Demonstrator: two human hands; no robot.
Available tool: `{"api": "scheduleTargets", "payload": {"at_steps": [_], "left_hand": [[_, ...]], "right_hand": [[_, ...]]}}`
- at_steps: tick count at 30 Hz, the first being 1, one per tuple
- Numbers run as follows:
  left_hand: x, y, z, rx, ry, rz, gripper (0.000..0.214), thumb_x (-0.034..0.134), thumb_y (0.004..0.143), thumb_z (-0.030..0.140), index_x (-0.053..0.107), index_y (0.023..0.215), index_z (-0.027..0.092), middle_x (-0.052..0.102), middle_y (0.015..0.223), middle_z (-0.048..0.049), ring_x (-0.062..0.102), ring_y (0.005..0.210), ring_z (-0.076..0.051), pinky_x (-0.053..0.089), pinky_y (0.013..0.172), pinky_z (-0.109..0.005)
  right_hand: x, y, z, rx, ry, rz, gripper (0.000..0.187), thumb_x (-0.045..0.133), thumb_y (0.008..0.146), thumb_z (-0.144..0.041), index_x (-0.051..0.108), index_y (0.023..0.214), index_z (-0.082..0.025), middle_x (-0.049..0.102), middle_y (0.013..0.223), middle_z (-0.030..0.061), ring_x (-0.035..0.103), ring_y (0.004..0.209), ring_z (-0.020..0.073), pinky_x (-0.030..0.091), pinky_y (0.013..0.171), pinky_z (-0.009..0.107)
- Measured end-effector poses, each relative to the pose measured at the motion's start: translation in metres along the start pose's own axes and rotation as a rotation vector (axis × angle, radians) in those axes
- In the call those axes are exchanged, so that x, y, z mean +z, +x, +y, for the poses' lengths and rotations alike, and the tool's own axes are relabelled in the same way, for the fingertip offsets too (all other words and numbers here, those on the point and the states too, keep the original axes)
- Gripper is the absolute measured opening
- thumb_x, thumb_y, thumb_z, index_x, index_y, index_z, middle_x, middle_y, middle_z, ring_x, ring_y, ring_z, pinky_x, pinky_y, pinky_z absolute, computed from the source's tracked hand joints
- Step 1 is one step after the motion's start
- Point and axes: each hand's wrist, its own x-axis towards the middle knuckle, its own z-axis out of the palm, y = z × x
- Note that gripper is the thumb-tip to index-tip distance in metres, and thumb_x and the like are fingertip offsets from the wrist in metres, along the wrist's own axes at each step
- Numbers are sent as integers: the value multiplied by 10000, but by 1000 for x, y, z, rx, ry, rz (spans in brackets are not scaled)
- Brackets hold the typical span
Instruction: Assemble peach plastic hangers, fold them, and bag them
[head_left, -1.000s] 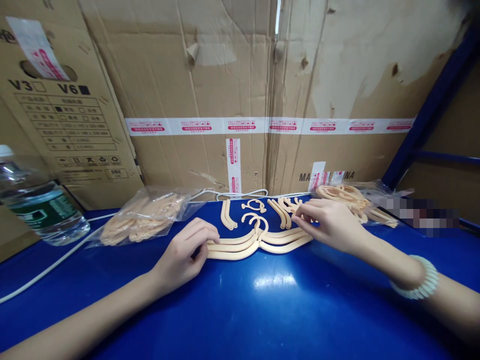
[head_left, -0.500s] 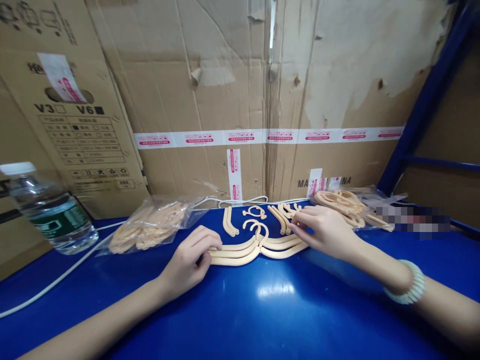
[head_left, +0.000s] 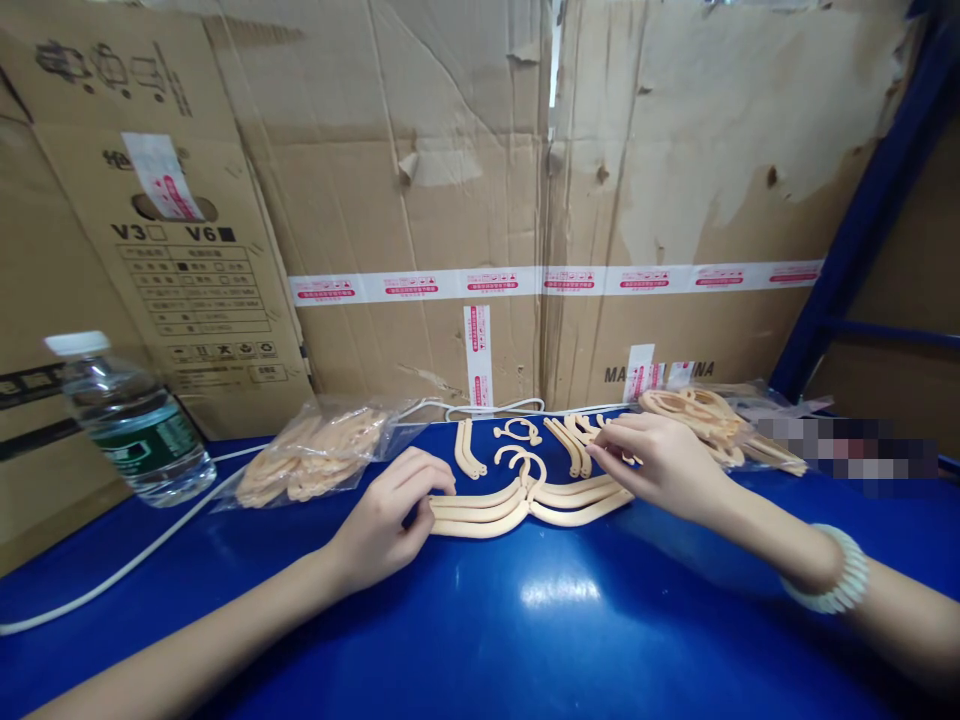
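Note:
Several beige plastic clothes hangers (head_left: pixel 480 513) lie stacked on the blue table, their curved arms spreading left and right from hooks (head_left: pixel 534 470) at the middle. My left hand (head_left: pixel 394 510) closes around the left ends, with bent fingers above and the thumb below. At the right ends lies my right hand (head_left: pixel 664 465), its fingers loosely bent and a little apart, their tips over loose beige pieces. It hides those hanger ends. Behind the stack are curved strips (head_left: pixel 469 450), a small ring-shaped piece (head_left: pixel 519 432) and straight strips (head_left: pixel 566 447).
Clear bags of beige parts lie on the left (head_left: pixel 330 455) and right (head_left: pixel 697 420). A water bottle (head_left: pixel 139 430) stands far left, beside a white cable (head_left: pixel 142 550). Cardboard (head_left: pixel 420 340) walls the back, and a blue metal post (head_left: pixel 847 210) rises at the right.
The whole view has shifted slightly, so everything sits a little further right. Both hands stay at the ends of the hanger stack, with hardly any movement against the table.

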Motion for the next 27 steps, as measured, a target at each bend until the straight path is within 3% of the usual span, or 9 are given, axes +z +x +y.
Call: {"api": "scheduleTargets", "payload": {"at_steps": [7,13,20,27], "left_hand": [[-6,12,-6,-63,16,-116,336,409,828,-5,561,1057,189,629,1021,-71,582,946,-209,502,801,-349],[4,33,-24,-64,30,-287,400,433,750,-43,597,1025,197,649,1019,-47,602,1000,-204,497,898,-363],[22,48,-54,-50,104,-397,361,459,738,-42,595,988,182,640,993,-62,607,948,-218,500,837,-354],[21,53,-63,-42,124,-460,181,496,806,48,590,889,179,627,893,-48,625,823,-199,492,739,-302]], "right_hand": [[0,8,-7,119,192,-94,236,491,945,-298,629,790,-187,664,705,36,597,653,167,414,610,267],[18,44,1,161,205,-218,93,584,852,-145,672,853,-176,700,695,7,637,616,142,430,587,229],[49,74,17,92,106,-423,215,645,801,-77,695,979,-186,721,784,28,668,711,174,450,615,251],[71,83,27,-13,101,-537,163,620,936,-277,649,1043,-157,671,1049,50,647,945,196,535,844,407]]}}
